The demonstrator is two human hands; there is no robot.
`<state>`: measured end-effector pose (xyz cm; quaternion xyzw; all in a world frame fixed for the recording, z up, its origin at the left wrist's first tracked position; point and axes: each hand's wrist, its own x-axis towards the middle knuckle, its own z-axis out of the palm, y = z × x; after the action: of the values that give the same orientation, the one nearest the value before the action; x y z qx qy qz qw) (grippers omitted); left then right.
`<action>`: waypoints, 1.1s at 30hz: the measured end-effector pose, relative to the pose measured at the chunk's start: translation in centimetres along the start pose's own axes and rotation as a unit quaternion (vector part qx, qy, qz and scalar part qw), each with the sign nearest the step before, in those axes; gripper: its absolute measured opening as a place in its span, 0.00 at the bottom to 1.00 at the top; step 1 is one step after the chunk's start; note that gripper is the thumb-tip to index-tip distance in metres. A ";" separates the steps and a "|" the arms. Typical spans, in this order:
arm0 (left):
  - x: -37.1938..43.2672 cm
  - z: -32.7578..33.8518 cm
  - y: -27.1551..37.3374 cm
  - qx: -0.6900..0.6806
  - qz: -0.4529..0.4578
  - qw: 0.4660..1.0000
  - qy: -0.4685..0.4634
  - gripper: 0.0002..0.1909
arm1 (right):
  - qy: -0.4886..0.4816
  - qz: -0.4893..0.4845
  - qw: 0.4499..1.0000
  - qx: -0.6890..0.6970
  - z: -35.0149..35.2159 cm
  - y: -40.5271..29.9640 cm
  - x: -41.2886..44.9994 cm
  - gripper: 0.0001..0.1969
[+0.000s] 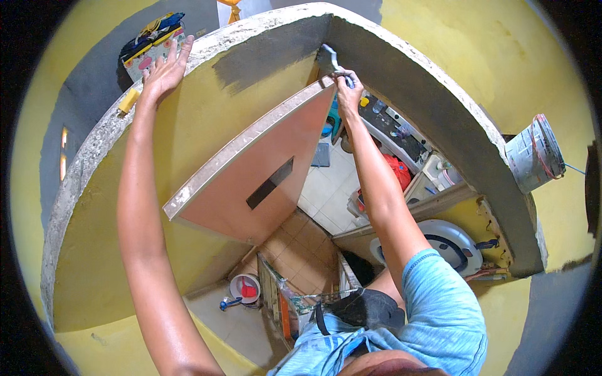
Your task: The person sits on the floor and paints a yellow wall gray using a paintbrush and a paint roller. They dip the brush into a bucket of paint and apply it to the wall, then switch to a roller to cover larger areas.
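My right hand (349, 87) grips a paint roller or brush (333, 56) with a bent pale shaft; I cannot tell which. Its working end lies near the dark grey band in the wall corner, above the top edge of a pink door (263, 174) standing ajar. My left hand (167, 70) rests with fingers spread on the rough white top of the wall (106, 134). Dark grey paint (270, 54) covers part of the yellow wall (225, 127) below that top edge. A paint-stained bucket (534, 155) with a red handle stands at the wall top on the right.
A yellow block (129, 100) sits on the wall top by my left hand. Below me are a paint-spotted ladder (284, 305), a white pail (245, 287) with a red dipper, and a tiled floor (301, 244). Household items fill the room past the door.
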<state>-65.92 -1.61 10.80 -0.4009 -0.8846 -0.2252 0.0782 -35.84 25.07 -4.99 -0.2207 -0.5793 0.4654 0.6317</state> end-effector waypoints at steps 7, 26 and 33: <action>1.3 1.4 -1.9 0.010 0.004 1.000 -0.009 0.52 | -0.223 0.073 0.970 0.069 0.7 -6.1 -6.8 0.03; -0.1 0.5 0.3 -0.003 -0.008 1.000 -0.003 0.53 | -0.005 0.061 0.997 -0.056 -0.5 0.2 -2.2 0.07; 0.5 0.6 -1.4 0.001 0.002 1.000 -0.018 0.52 | -0.238 0.037 0.969 0.059 3.5 -7.7 -13.3 0.06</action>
<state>-67.31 -1.81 9.93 -0.4060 -0.8855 -0.2168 0.0634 -35.20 9.31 -4.83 -0.0875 -0.6761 0.5605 0.4701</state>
